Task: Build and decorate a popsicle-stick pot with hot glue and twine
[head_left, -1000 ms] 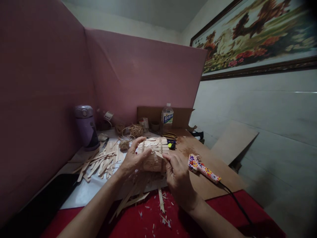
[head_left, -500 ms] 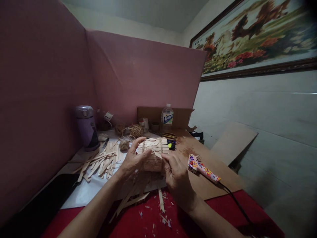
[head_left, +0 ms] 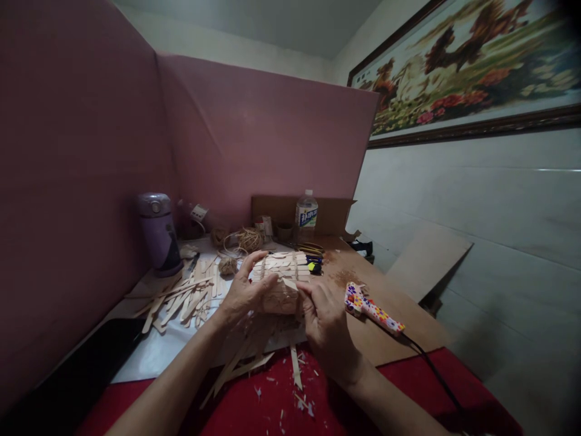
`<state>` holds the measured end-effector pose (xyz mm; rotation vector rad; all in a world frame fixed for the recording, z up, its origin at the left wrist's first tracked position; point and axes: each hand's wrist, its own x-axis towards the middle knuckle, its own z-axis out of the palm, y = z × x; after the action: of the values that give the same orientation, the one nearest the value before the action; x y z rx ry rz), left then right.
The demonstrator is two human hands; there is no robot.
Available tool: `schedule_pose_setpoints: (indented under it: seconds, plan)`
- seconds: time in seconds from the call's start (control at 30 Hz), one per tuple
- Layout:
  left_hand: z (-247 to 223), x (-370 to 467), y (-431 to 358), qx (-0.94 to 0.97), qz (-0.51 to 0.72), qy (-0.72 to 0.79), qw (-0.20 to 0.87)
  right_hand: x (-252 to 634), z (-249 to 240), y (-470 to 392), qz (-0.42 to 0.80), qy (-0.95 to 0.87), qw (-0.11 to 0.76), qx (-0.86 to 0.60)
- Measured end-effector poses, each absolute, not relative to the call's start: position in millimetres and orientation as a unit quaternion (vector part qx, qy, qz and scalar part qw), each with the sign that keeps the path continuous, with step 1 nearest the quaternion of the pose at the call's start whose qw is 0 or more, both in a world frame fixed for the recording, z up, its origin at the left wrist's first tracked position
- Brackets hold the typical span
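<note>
In front of me lies a rounded bundle covered with wooden craft sticks (head_left: 280, 264), with bands of twine across it. My left hand (head_left: 247, 290) grips its left side, thumb on the near face and fingers over the top. A small pale piece of craft stick (head_left: 289, 283) with a slanted end lies against the near face. My right hand (head_left: 324, 321) pinches the right end of that piece between thumb and forefinger. The bundle's underside is in shadow.
Loose craft sticks (head_left: 188, 297) are heaped at the left, near a purple flask (head_left: 160, 236). Twine balls (head_left: 249, 239) and a bottle (head_left: 307, 215) stand behind. A flower-patterned glue gun (head_left: 372, 310) with a cord lies right. Scraps litter the red cloth (head_left: 254, 412).
Almost nothing differs. My right hand has shifted very slightly to the right, while my left hand and the bundle keep their places.
</note>
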<state>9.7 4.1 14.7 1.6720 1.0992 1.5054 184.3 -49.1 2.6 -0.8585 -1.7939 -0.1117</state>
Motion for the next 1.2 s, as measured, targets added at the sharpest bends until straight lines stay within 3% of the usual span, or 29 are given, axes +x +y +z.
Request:
schedule_pose_setpoints:
  seconds: [0.5,0.63,0.8,0.93,1.2]
  plan:
    - [12.4,8.9,5.4,0.628,0.574,0.415,0.322,184.4,4.9,-50.3,-0.054,-0.760,0.539,-0.359]
    - [13.9,9.9,3.3,0.620,0.580,0.404,0.341,187.9,10.9,-52.0,-0.039,-0.716,0.582,-0.384]
    - [14.7,9.2,1.4,0.625,0.566,0.402,0.357,197.4,24.9,-35.2,0.106,-0.623,0.617,-0.470]
    - [12.6,7.1,3.3,0.647,0.558,0.411,0.320,201.3,32.2,-10.1,0.203,-0.587,0.640,-0.453]
    - [8.9,5.4,7.1,0.652,0.569,0.405,0.295,196.1,21.1,-3.0,0.173,-0.636,0.542,-0.520]
